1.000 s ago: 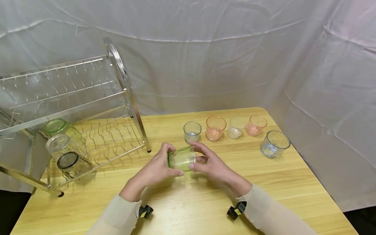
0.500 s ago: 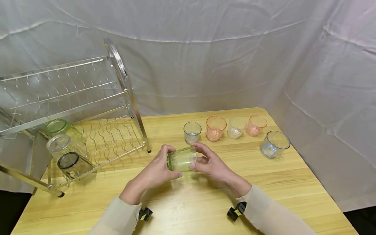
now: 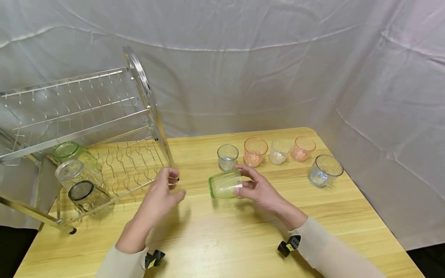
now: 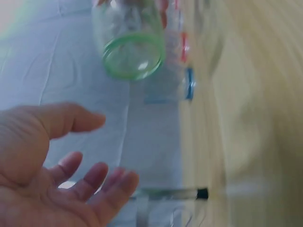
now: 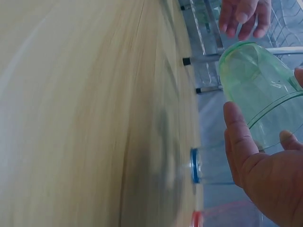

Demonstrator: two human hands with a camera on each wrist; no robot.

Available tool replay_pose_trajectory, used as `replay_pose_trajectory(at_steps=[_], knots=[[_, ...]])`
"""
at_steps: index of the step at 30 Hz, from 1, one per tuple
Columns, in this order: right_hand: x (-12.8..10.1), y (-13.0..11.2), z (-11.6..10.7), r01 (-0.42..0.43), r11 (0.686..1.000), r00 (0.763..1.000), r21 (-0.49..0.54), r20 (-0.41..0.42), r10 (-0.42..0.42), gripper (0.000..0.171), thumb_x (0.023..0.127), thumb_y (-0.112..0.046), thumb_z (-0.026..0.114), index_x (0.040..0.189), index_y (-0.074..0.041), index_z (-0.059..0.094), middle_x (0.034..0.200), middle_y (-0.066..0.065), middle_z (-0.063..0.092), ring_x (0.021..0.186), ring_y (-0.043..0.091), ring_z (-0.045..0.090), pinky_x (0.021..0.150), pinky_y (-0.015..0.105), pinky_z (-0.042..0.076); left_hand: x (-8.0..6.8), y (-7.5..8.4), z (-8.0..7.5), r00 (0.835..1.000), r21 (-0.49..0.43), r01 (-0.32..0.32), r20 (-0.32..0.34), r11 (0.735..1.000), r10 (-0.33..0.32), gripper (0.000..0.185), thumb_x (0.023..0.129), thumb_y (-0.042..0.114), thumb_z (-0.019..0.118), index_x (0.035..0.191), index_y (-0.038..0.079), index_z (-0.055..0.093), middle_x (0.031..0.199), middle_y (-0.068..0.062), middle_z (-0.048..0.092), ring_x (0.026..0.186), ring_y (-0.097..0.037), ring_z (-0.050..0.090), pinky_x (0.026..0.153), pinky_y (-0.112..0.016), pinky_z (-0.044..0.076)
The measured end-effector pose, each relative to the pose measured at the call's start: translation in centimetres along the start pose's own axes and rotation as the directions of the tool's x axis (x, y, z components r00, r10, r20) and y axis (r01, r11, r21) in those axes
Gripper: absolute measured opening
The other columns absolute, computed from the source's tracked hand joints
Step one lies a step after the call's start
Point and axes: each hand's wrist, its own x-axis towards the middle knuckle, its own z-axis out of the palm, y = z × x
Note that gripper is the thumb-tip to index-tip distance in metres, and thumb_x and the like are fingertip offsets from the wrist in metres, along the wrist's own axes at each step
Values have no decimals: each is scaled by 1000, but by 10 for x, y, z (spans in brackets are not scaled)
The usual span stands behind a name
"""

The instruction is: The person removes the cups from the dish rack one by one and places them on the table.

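Note:
My right hand (image 3: 260, 192) holds a clear green glass (image 3: 224, 186) tilted on its side above the table, with fingers and thumb at its right end. The left hand (image 3: 160, 199) is apart from the glass, near the rack's front leg. Its fingers are loosely bent around nothing. In the left wrist view, a thick green ring at one end of the glass (image 4: 130, 56) faces the spread left fingers. The right wrist view shows my fingers along the side of the glass (image 5: 258, 80), with the left hand beyond it.
A two-tier metal dish rack (image 3: 114, 166) stands at left. Green (image 3: 78, 154), colourless (image 3: 74, 172) and dark (image 3: 87, 195) glasses tilt on its lower tier. Across the table (image 3: 222, 239), a bluish glass (image 3: 227, 157), several pink and colourless glasses, and another bluish glass (image 3: 323, 172) stand upright.
My left hand has let go of the green glass and moved left toward the rack. The right hand has shifted slightly right with the glass.

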Motion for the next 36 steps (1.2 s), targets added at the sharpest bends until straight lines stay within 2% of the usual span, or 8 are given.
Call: replay_pose_trajectory(at_steps=[4, 8, 14, 22, 28, 32, 36], knots=[[-3, 1, -12, 0, 999, 1000, -50, -25, -2, 80, 92, -15, 81, 161, -18, 40, 160, 21, 37, 126, 34, 61, 92, 39, 63, -5, -4, -14, 992, 165, 0, -128, 986, 21, 49, 95, 8, 72, 138, -2, 52, 139, -24, 55, 129, -43, 54, 109, -60, 48], [-6, 2, -24, 4, 992, 999, -124, -40, -9, 80, 92, -19, 82, 160, -20, 41, 158, 20, 40, 124, 35, 61, 90, 39, 63, -9, -11, -21, 982, 270, 16, -186, 963, 36, 53, 96, 12, 70, 143, -4, 52, 146, -31, 51, 135, -49, 47, 111, -66, 42], [-14, 1, -46, 12, 959, 997, -283, -71, -33, 77, 93, -26, 82, 159, -21, 43, 155, 20, 46, 124, 36, 62, 86, 34, 60, -11, -19, -22, 988, 314, 28, -151, 949, 20, 58, 97, 14, 66, 149, -6, 48, 149, -36, 48, 136, -54, 46, 113, -70, 40], [-24, -8, -71, -24, 884, 993, -467, -113, -32, 82, 92, -36, 82, 162, -21, 42, 154, 19, 50, 125, 38, 63, 84, 36, 60, -11, -23, -20, 995, 340, 32, -101, 940, 3, 63, 98, 16, 66, 153, -5, 44, 153, -37, 45, 140, -57, 43, 118, -72, 33], [-31, -18, -87, -43, 795, 991, -605, -129, -44, 81, 92, -41, 81, 160, -16, 44, 149, 23, 53, 118, 42, 65, 80, 42, 61, -11, -25, -20, 998, 369, 13, -68, 929, 13, 70, 97, 19, 68, 156, -6, 40, 154, -37, 44, 143, -58, 39, 123, -75, 17], [-35, -26, -96, -80, 696, 988, -713, -151, -41, 82, 91, -41, 81, 160, -15, 44, 151, 29, 50, 115, 44, 66, 78, 49, 61, -11, -26, -18, 998, 394, 5, -55, 919, 18, 73, 97, 20, 70, 156, -7, 38, 153, -37, 45, 143, -58, 39, 122, -77, 15], [-38, -31, -104, -121, 584, 983, -802, -179, -41, 83, 91, -41, 80, 159, -13, 44, 152, 34, 48, 119, 52, 63, 86, 66, 57, -12, -26, -17, 999, 409, 1, -45, 913, 19, 73, 96, 20, 70, 156, -8, 39, 154, -36, 45, 143, -57, 40, 122, -78, 14]])
